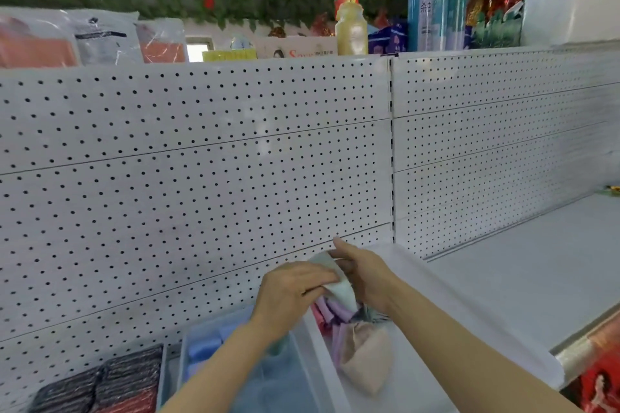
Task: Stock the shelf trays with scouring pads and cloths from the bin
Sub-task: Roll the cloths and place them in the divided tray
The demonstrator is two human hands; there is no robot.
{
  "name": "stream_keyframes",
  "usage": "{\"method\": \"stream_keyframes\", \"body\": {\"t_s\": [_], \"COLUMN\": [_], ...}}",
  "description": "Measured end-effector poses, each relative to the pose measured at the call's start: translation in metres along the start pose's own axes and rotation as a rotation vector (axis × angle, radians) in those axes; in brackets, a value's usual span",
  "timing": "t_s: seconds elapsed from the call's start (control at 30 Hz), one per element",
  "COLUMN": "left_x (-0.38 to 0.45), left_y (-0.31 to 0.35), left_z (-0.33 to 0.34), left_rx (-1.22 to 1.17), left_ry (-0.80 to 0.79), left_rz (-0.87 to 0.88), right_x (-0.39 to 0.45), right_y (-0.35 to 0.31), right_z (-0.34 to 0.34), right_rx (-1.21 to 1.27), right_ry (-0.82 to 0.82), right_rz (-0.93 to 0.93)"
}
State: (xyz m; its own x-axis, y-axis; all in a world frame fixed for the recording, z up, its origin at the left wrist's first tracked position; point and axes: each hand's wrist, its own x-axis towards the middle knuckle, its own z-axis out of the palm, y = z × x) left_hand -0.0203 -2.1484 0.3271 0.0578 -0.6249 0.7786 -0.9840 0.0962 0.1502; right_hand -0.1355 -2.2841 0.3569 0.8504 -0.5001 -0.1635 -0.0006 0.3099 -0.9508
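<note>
Head view: both hands meet over a clear tray (396,375) that stands on the shelf (523,278) against the pegboard back (201,161), near the upright joint between the two shelf bays. The left hand (288,295) lies palm down with its fingers curled over the near edge of a pale green cloth (339,282). The right hand (362,271) holds the cloth's far side, thumb up and fingers wrapped beneath; how tightly those fingers close I cannot tell, as the cloth hides them. The cloth is lifted just above the tray, touching both hands.

Inside the tray, rolled lilac and pink cloths (330,310) stand packed at the back end, and a beige cloth (367,359) lies loose toward the front. To the left, a second tray (214,359) holds blue cloths, and at the shelf's left front edge sit dark scouring pads (100,382) in a stack. The bin itself is out of view.

The step in hand looks like folding or rolling the green cloth before seating it. The next move probably calls for tucking it upright beside the lilac rolls without toppling them, then straightening the loose beige one so the row stays tidy.
</note>
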Motion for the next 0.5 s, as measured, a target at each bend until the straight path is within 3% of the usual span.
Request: {"method": "stream_keyframes", "body": {"t_s": [0.1,0.27,0.33,0.4,0.5], "left_x": [-0.016,-0.038,-0.04,-0.034,-0.023], "left_y": [-0.012,-0.017,-0.017,-0.018,-0.026], "left_z": [-0.01,-0.039,-0.055,-0.073,-0.091], "left_rx": [0.158,0.241,0.238,0.203,-0.004], "left_ry": [0.056,0.051,0.145,0.188,-0.029], "left_rz": [0.23,0.258,0.115,-0.183,-0.534], "right_x": [0.001,0.002,0.004,0.005,0.005], "right_y": [0.004,0.012,0.015,0.018,0.022], "right_z": [0.024,0.056,0.066,0.075,0.088], "right_rx": [-0.115,-0.092,-0.056,-0.062,-0.06], "right_ry": [-0.001,0.081,0.061,0.024,-0.031], "right_rz": [-0.158,-0.285,-0.301,-0.318,-0.336]}}
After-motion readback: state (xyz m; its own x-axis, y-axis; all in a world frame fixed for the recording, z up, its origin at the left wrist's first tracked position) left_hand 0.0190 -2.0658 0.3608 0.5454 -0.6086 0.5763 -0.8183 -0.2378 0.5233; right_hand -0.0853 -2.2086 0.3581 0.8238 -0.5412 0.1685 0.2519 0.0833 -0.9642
